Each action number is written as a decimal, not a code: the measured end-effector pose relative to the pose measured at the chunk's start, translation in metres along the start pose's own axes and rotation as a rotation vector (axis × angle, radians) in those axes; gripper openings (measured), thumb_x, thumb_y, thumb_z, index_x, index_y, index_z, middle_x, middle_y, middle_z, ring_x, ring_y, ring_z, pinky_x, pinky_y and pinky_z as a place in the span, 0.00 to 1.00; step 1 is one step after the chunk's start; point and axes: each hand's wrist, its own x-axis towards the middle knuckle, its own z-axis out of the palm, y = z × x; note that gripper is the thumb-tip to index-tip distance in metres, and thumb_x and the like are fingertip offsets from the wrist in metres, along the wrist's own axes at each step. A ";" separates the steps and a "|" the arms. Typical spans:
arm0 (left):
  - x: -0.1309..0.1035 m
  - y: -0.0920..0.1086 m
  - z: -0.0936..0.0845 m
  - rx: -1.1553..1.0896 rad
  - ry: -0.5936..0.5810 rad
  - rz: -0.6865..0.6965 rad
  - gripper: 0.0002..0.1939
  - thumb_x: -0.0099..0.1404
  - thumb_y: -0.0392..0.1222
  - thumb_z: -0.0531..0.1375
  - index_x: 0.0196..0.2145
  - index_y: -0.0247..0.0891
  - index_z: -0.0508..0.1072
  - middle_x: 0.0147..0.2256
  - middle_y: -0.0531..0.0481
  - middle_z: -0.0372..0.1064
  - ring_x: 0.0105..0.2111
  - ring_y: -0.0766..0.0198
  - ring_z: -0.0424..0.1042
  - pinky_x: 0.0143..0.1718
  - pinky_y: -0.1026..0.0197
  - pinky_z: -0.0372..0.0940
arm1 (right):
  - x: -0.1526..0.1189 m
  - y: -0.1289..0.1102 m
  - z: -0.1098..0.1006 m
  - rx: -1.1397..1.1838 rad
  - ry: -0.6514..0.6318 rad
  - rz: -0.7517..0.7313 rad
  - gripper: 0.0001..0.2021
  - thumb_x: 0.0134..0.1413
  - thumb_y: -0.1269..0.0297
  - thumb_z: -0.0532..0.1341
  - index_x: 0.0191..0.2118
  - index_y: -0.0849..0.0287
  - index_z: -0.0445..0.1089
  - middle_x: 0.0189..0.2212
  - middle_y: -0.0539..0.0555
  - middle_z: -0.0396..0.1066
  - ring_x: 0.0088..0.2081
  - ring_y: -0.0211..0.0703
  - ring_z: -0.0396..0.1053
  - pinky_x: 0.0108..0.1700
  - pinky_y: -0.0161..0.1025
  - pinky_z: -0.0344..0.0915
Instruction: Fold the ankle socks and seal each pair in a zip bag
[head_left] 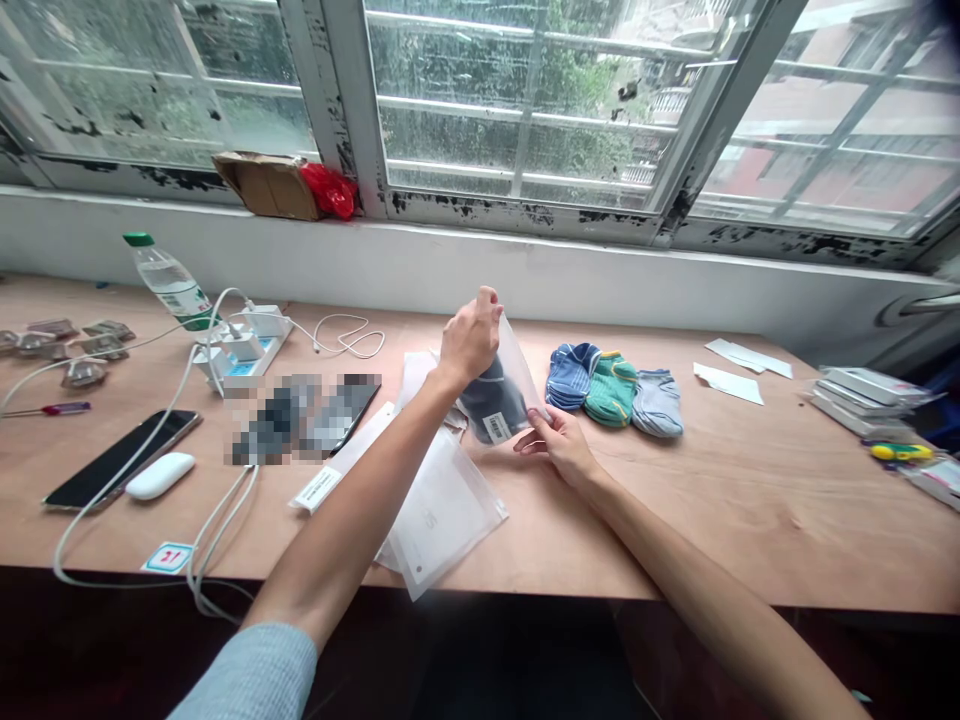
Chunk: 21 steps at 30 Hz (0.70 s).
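Observation:
A frosted plastic bag [517,365] with dark folded fabric and a barcode label inside is held up over the table. My left hand [471,338] has its fingers closed on the bag's upper edge. Low on the bag's right side, my right hand [559,440] pinches the edge between thumb and finger. Flat frosted bags [442,510] lie under and in front of the held one. To the right sit folded socks in a row: a blue pair [570,376], a green pair [611,390] and a grey-blue pair [658,403].
Phones [124,460], a white mouse [160,476], cables and a power strip [259,365] occupy the left side, near a bottle [171,285]. White paper slips [727,382], stacked packets [870,400] and a yellow cutter [900,452] lie right. A cardboard box [270,187] stands on the sill.

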 end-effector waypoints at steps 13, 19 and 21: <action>-0.037 -0.063 0.015 0.214 -0.586 -0.397 0.22 0.61 0.59 0.55 0.35 0.36 0.74 0.30 0.39 0.76 0.38 0.50 0.75 0.37 0.58 0.65 | 0.015 0.005 -0.016 0.066 0.125 0.073 0.17 0.47 0.51 0.67 0.31 0.59 0.65 0.23 0.51 0.71 0.19 0.36 0.70 0.18 0.31 0.67; -0.039 -0.069 0.010 0.177 -0.557 -0.310 0.14 0.62 0.43 0.52 0.38 0.34 0.75 0.29 0.40 0.75 0.35 0.53 0.75 0.32 0.61 0.64 | 0.018 0.012 -0.013 -0.122 0.280 -0.023 0.28 0.44 0.54 0.67 0.49 0.57 0.60 0.27 0.49 0.70 0.20 0.39 0.69 0.17 0.36 0.68; -0.040 -0.070 0.001 0.182 -0.537 -0.292 0.14 0.63 0.42 0.52 0.39 0.34 0.74 0.33 0.38 0.75 0.38 0.53 0.74 0.34 0.61 0.64 | 0.018 0.013 -0.015 -0.194 0.298 -0.098 0.35 0.43 0.55 0.68 0.56 0.56 0.56 0.34 0.53 0.71 0.26 0.43 0.72 0.23 0.40 0.72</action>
